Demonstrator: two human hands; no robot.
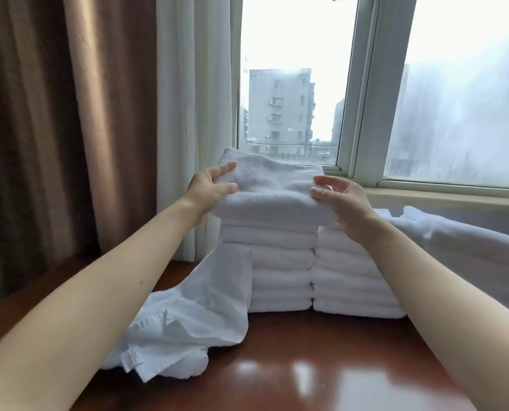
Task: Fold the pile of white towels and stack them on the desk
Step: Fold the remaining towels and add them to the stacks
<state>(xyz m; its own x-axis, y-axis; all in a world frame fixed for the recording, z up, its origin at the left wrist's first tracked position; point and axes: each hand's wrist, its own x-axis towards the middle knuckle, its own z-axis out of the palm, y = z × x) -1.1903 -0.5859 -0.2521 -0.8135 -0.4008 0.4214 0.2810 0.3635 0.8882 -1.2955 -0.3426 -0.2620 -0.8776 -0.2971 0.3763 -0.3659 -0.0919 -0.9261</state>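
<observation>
folded towel [272,188] | white, thick | left hand [210,189], right hand [343,203] fingers grasp its ends | perhaps touching stack [280,262]

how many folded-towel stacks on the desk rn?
2. The left stack stands under the folded towel held by the left hand and right hand; the right stack, lower, sits against it. The loose pile at right may hide more.

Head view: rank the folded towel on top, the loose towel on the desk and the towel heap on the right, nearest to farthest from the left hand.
1. folded towel, gripped by the left hand, atop the left stack.
2. loose towel, below, front left.
3. towel heap, far right.
</observation>
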